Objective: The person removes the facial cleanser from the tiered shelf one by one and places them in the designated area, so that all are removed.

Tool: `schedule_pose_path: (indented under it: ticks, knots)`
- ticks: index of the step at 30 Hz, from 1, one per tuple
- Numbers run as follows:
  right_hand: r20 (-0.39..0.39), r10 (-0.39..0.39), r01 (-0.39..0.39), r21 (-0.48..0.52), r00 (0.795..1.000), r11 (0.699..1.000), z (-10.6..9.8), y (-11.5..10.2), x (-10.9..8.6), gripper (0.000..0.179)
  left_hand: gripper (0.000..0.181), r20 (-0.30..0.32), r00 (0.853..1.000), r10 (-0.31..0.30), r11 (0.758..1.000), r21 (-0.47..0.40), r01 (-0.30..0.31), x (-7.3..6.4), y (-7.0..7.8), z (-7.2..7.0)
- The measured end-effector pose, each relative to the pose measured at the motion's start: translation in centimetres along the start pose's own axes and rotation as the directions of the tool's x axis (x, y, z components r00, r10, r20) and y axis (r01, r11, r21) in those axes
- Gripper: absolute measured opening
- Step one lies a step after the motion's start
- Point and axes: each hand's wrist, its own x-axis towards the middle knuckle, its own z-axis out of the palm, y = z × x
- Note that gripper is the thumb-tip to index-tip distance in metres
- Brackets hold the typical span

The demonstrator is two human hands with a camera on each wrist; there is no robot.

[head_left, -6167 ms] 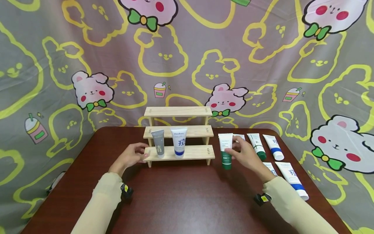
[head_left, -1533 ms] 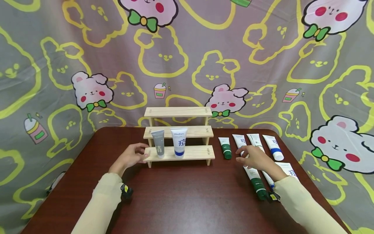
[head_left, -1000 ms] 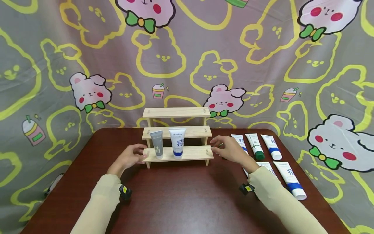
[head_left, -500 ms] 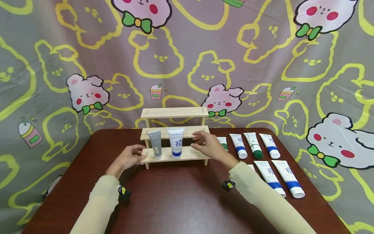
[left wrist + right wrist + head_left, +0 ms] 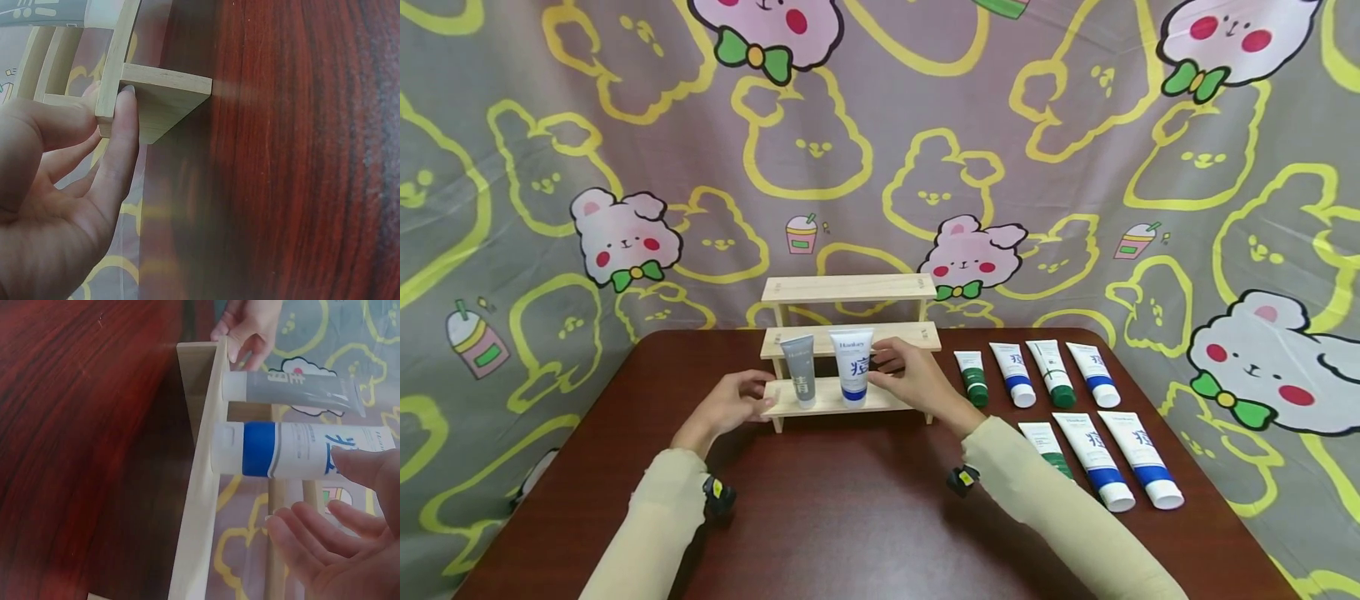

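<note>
My left hand point(image 5: 730, 408) pinches the left end of the bottom shelf of a three-tier wooden display rack point(image 5: 850, 287), thumb above and a finger below. Two squeeze tubes stand upright on that shelf: a grey tube point(image 5: 800, 371) on the left and a white tube with a blue band point(image 5: 852, 367) to its right. My right hand point(image 5: 917, 383) is at the right side of the white tube. In the right wrist view, its thumb overlaps the white tube point(image 5: 303, 450), while the other fingers point(image 5: 300, 534) stay spread apart from it. Whether the thumb touches is unclear.
Several tubes lie in two rows at the table's right. The back row includes a small green-and-white tube point(image 5: 972, 377); the front row has a green-and-white tube point(image 5: 1043, 446), partly behind the right sleeve, and blue-banded tubes point(image 5: 1093, 458). A patterned curtain point(image 5: 820, 167) hangs behind.
The green-and-white tube my right hand held earlier now lies in the front row. That hand has moved left to the white tube. My left hand keeps its grip on the shelf.
</note>
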Motion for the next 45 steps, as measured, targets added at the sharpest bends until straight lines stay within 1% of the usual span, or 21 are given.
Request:
schedule_pose_path:
  ticks: [4, 7, 10, 15, 21, 31, 39, 45]
  knots:
    - [-0.001, -0.013, 0.013, 0.053, 1.000, 0.999, 0.7, -0.1, 0.2, 0.042, 0.046, 0.001, 1.000, -0.005, 1.000, 0.008, 0.005, 0.0, 0.1, 0.0]
    - [-0.009, -0.025, 0.025, 0.070, 1.000, 0.997, 1.1, -0.1, 0.3, 0.040, 0.046, 0.001, 1.000, -0.004, 1.000, 0.005, 0.004, -0.1, 0.2, 0.0]
    - [-0.025, -0.035, 0.037, 0.064, 0.999, 0.997, 1.5, -0.1, 0.4, 0.036, 0.046, 0.000, 1.000, -0.003, 1.000, 0.004, 0.003, -0.1, 0.2, 0.0]
    - [-0.055, -0.032, 0.035, 0.057, 0.998, 0.998, 1.9, -0.2, 0.5, 0.030, 0.046, 0.000, 1.000, 0.001, 1.000, 0.009, -0.001, -0.1, 0.1, 0.1]
    - [-0.070, -0.007, 0.012, 0.069, 0.998, 0.998, 2.2, 0.0, 0.6, 0.028, 0.045, 0.003, 1.000, -0.001, 1.000, 0.004, 0.001, 0.0, -0.1, 0.0]
    - [-0.092, -0.015, 0.021, 0.065, 0.996, 0.998, 2.5, -0.2, 0.5, 0.025, 0.045, -0.005, 1.000, 0.007, 1.000, 0.004, -0.007, 0.0, -0.4, 0.0]
    - [-0.093, -0.027, 0.032, 0.053, 0.995, 0.998, 2.6, -0.2, 0.3, 0.026, 0.045, -0.004, 1.000, 0.004, 1.000, -0.010, -0.004, 0.0, -0.3, 0.0]
    - [-0.083, -0.042, 0.046, 0.050, 0.996, 0.998, 2.5, -0.4, 0.2, 0.028, 0.045, -0.004, 1.000, 0.013, 1.000, 0.000, -0.013, 0.0, -0.2, 0.0]
